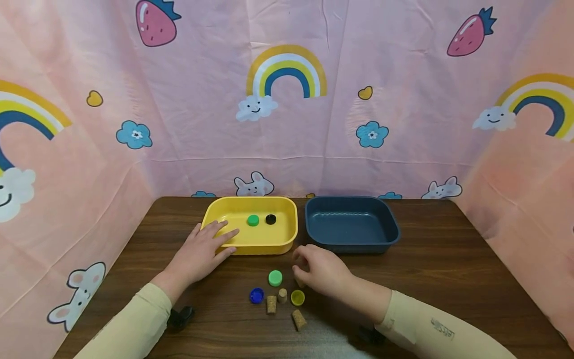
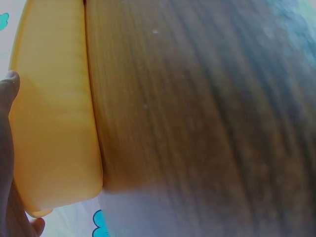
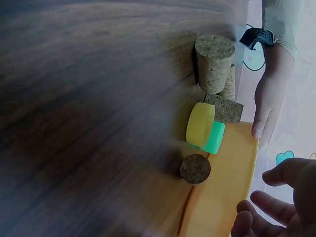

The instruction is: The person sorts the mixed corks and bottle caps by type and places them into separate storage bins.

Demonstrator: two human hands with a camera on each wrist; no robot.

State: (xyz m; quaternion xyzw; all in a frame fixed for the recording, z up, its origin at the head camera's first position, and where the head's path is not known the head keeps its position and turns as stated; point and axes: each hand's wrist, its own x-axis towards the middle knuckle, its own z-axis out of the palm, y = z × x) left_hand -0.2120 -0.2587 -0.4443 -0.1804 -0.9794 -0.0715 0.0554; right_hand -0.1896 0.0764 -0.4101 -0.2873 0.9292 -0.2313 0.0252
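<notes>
My left hand [image 1: 202, 252] rests on the front left rim of a yellow tray [image 1: 287, 248], fingers spread over its inside. A green bottle cap [image 1: 253, 220] and a black cap [image 1: 271, 219] lie in that tray. My right hand [image 1: 324, 269] hovers over the table just in front of the two trays, fingers loosely bent and apart, nothing between them. Partly hidden under it in the head view is a cork [image 3: 195, 169]. Nearby lie a light green cap [image 1: 275, 278], a blue cap [image 1: 257, 295], a yellow cap [image 1: 298, 297] and corks [image 1: 271, 304].
A dark blue tray [image 1: 354, 244] stands right of the yellow one, with nothing in it. The brown wooden table [image 1: 448, 279] ends at a pink patterned cloth [image 1: 296, 139] behind and at both sides. A further cork [image 1: 299, 320] lies nearest the front.
</notes>
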